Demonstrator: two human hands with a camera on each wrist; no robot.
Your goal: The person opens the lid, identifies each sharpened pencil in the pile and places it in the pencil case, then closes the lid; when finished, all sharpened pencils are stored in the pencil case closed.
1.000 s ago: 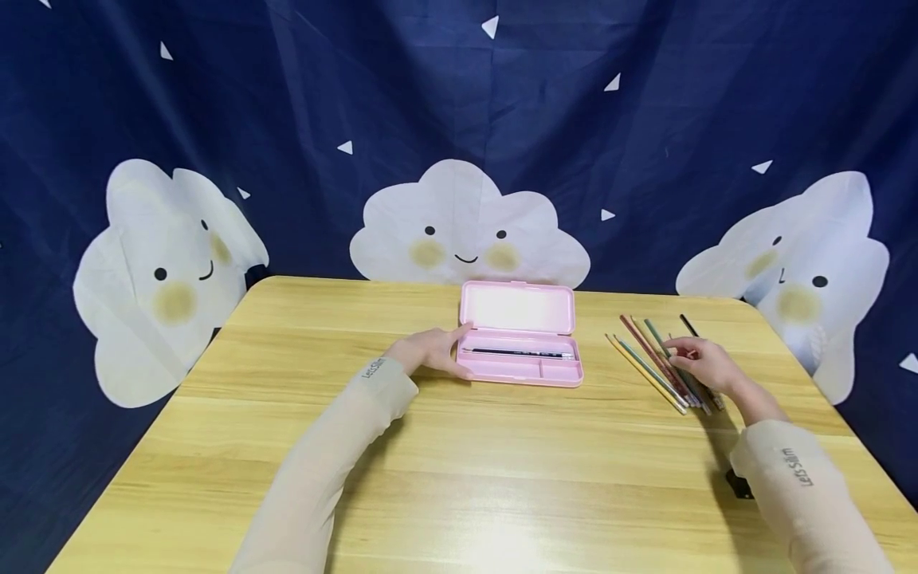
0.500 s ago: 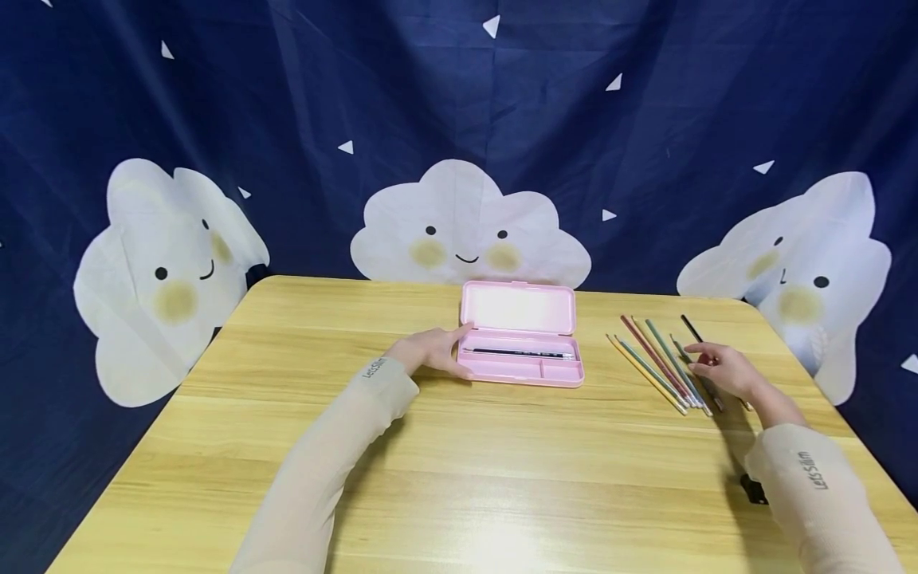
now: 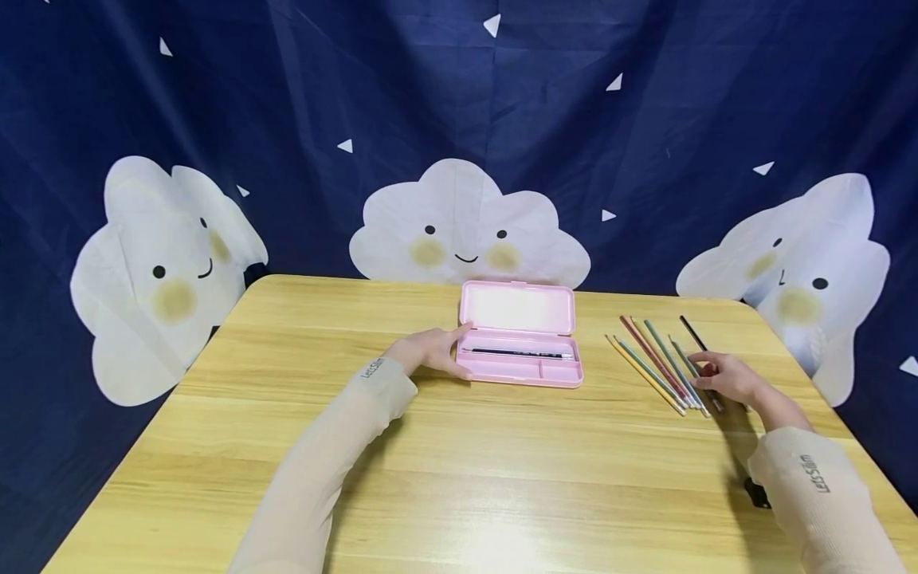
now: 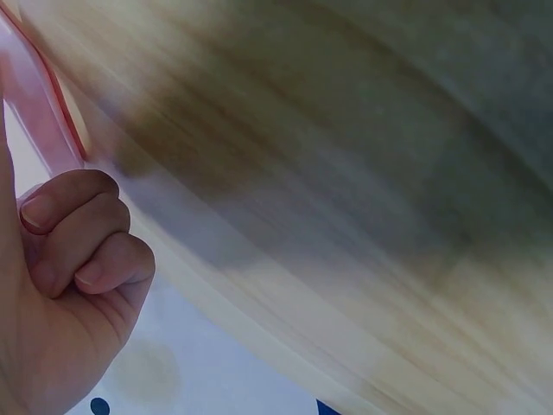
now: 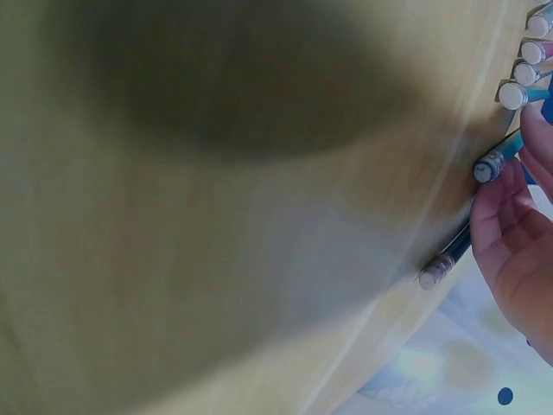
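The pink pencil case (image 3: 562,375) lies unlatched with its lid (image 3: 518,308) folded back; one dark pencil (image 3: 516,352) rests in its long compartment. My left hand (image 3: 430,351) grips the case's left end between thumb and index finger. In the left wrist view, that hand's other fingers (image 4: 82,233) are curled. At the right, my right hand (image 3: 727,379) is over the pencils, thumb and fingers around a green pencil (image 3: 678,347). The right wrist view shows its eraser end (image 5: 488,168) between them. A black pencil (image 3: 692,332) lies just beyond, partly hidden by the hand.
Left of the right hand, several pencils (image 3: 649,363) in yellow, teal, red and green lie fanned out, eraser ends toward me. The wooden table (image 3: 459,462) ends at a blue curtain (image 3: 301,96) with cloud faces.
My right hand has moved right from the red and green pencils, then lowered slightly over the green pencil beside the black one. The left hand and the case stay in place.
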